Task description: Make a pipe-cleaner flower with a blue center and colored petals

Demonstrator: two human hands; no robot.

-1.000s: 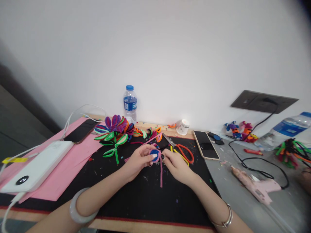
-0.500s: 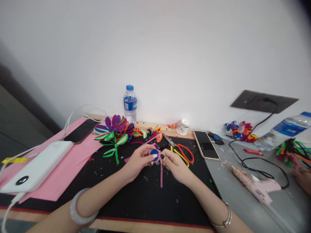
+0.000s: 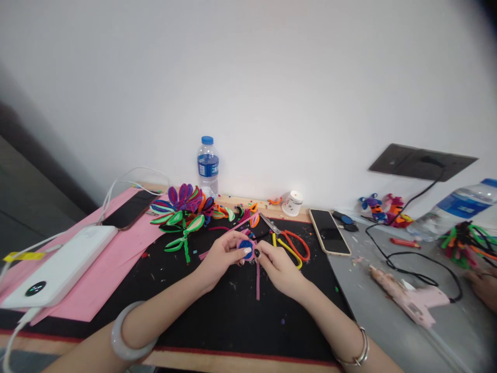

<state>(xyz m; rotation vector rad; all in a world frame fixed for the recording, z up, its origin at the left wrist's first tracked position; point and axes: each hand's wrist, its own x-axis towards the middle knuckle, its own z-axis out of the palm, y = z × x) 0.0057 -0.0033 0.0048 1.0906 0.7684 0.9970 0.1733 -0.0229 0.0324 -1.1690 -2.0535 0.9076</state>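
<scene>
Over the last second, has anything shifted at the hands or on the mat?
Hardly anything. The right hand has eased slightly toward the left hand, and both still pinch the blue disc with the pink pipe cleaner hanging below it. At the far right, another person's hand has moved a little. The scissors, phone, glue gun and bottle stayed put.

Co-worker's hand (image 3: 483, 287) cut off right
</scene>
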